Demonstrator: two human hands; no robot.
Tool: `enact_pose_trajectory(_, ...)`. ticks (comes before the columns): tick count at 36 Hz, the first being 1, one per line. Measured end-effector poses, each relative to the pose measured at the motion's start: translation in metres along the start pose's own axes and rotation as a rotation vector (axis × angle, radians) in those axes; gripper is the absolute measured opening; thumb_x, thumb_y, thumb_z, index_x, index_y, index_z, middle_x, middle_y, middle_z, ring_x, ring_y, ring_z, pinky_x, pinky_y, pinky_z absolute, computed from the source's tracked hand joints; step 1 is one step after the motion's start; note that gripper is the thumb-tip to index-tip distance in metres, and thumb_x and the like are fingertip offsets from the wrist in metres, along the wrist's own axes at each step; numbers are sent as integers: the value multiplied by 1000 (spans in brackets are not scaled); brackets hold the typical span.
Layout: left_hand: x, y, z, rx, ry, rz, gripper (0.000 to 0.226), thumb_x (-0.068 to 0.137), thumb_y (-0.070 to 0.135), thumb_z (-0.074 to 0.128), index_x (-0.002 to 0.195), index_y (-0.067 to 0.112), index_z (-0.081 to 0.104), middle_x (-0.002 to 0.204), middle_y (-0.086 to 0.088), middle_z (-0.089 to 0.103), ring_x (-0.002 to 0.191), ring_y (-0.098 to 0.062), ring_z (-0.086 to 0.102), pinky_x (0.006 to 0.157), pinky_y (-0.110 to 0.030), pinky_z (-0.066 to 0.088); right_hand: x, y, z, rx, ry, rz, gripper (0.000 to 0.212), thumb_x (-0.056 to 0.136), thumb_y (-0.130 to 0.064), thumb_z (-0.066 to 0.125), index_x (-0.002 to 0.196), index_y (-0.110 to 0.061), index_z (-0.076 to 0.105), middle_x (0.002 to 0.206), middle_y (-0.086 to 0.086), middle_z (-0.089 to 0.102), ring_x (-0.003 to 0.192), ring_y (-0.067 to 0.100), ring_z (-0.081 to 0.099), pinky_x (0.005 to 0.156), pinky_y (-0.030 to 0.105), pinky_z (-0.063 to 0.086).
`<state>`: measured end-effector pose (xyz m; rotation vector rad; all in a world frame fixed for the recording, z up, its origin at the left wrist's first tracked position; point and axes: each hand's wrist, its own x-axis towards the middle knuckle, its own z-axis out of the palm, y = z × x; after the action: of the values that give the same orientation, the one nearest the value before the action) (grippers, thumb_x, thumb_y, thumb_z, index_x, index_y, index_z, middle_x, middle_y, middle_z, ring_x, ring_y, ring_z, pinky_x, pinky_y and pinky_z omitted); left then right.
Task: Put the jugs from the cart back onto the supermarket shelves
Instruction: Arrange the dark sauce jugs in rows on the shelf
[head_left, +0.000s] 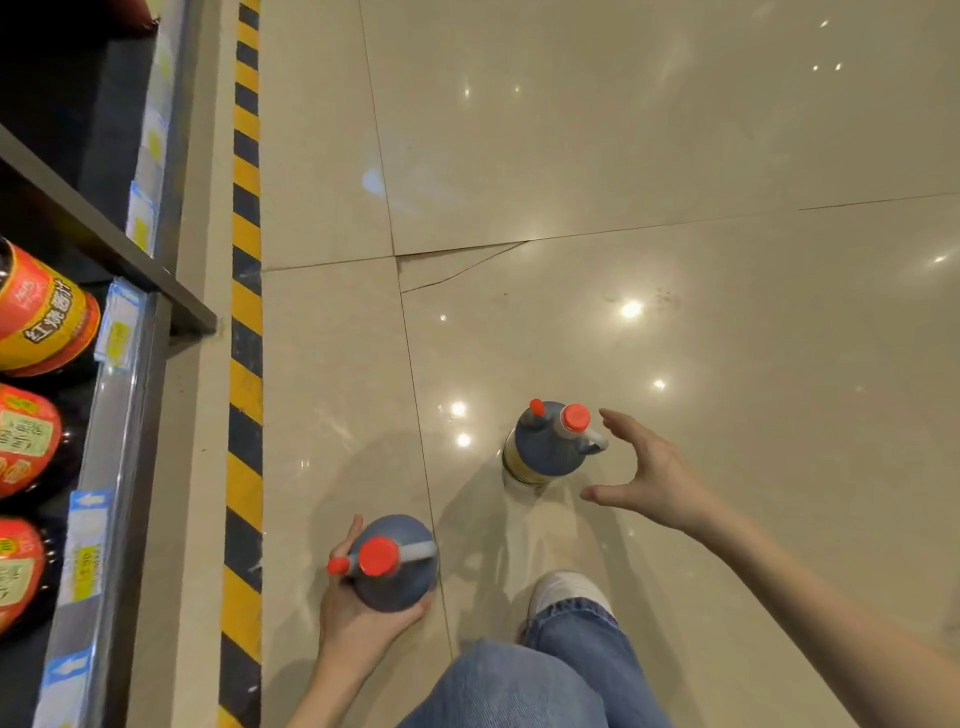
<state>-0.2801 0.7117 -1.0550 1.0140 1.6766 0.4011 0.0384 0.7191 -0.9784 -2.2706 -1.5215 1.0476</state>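
1. Fingers (411, 613) of the left hand (350, 621) curl under and round the dark body of the near jug (402, 587), with the thumb up its left side. The jug's red cap and small red spout face the camera. Whether its base rests on the floor (675, 156) cannot be told.
2. The right hand (660, 478) hovers with fingers spread and thumb held apart, forming a wide curve that holds nothing. It is just to the right of the far jug (543, 449) and does not touch it.
3. The far jug stands upright on the glossy beige floor, red-capped, with a pale handle turned toward the right hand and a yellow band low on its body.
4. The shelves (104, 234) run down the left edge, carrying bottles (41, 317) with red-and-orange labels behind price tags (118, 335).
5. Yellow-and-black tape (245, 364) lines the floor beside the shelves. A crack (457, 271) crosses one tile.
6. A knee in blue jeans (519, 686) and a white shoe (566, 587) sit between the arms.
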Motion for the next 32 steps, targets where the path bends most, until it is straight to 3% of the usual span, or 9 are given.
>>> enact_pose_trajectory(3, 4, 8, 0, 55, 91, 12, 112, 35, 24, 97, 132, 11, 42, 118, -4, 55, 117, -26, 53, 95, -34, 42, 4, 7, 3, 61, 12, 16, 99, 65, -25, 86, 146, -14, 30, 146, 4, 42, 135, 16, 39, 93, 13, 27)
enact_pose_trajectory(5, 10, 17, -1, 66, 102, 15, 116, 36, 28, 97, 135, 13, 40, 130, -7, 55, 121, -29, 51, 100, -41, 43, 6, 11, 7, 102, 8, 30, 99, 63, -23, 86, 145, -16, 31, 145, 3, 43, 134, 15, 39, 94, 15, 28)
enact_pose_trajectory(12, 45, 39, 1, -70, 145, -9, 78, 53, 18, 93, 118, 20, 50, 115, -2, 61, 106, -25, 59, 87, -38, 51, 14, 21, 28, 254, -18, 70, 108, 55, -29, 90, 145, -18, 32, 144, 1, 44, 132, 17, 41, 105, 29, 37)
enact_pose_trajectory(15, 53, 48, 3, -204, 174, -80, 72, 58, 17, 91, 120, 16, 55, 113, -3, 63, 100, -22, 59, 84, -37, 52, 18, 22, 38, 315, -35, 74, 126, 41, -49, 88, 147, -20, 27, 145, -2, 41, 133, 17, 40, 108, 33, 37)
enact_pose_trajectory(18, 54, 61, 4, -347, 180, -123, 57, 68, 14, 84, 118, 13, 57, 105, -3, 63, 93, -20, 60, 68, -27, 49, 25, 24, 52, 368, -19, 52, 129, 35, -58, 83, 145, -19, 30, 147, -7, 37, 133, 13, 38, 108, 34, 38)
enact_pose_trajectory(20, 55, 67, 3, -419, 181, -148, 53, 70, 14, 82, 117, 12, 58, 104, -3, 64, 89, -18, 61, 63, -25, 48, 30, 24, 60, 405, -2, 42, 123, 37, -52, 89, 142, -18, 34, 144, -6, 39, 131, 13, 40, 105, 31, 40)
enact_pose_trajectory(24, 58, 77, 2, -509, 180, -197, 59, 65, 17, 85, 118, 8, 60, 100, -4, 69, 93, -21, 66, 69, -31, 53, 42, 22, 73, 488, 87, 72, 100, 44, -30, 95, 130, -22, 44, 121, -7, 57, 112, 10, 55, 79, 14, 46)
enact_pose_trajectory(27, 57, 84, 1, -526, 164, -200, 49, 68, 16, 83, 112, 9, 60, 93, -1, 69, 86, -17, 66, 63, -29, 51, 47, 20, 81, 526, 166, 84, 99, 39, -40, 94, 124, -23, 47, 117, -7, 59, 108, 10, 58, 81, 21, 51)
enact_pose_trajectory(32, 54, 92, 0, -539, 132, -193, 42, 70, 14, 81, 108, 11, 61, 92, -1, 70, 82, -14, 66, 60, -28, 50, 49, 9, 91, 577, 291, 88, 83, 52, -13, 92, 119, -21, 45, 106, -7, 58, 94, 6, 57, 66, 7, 47)
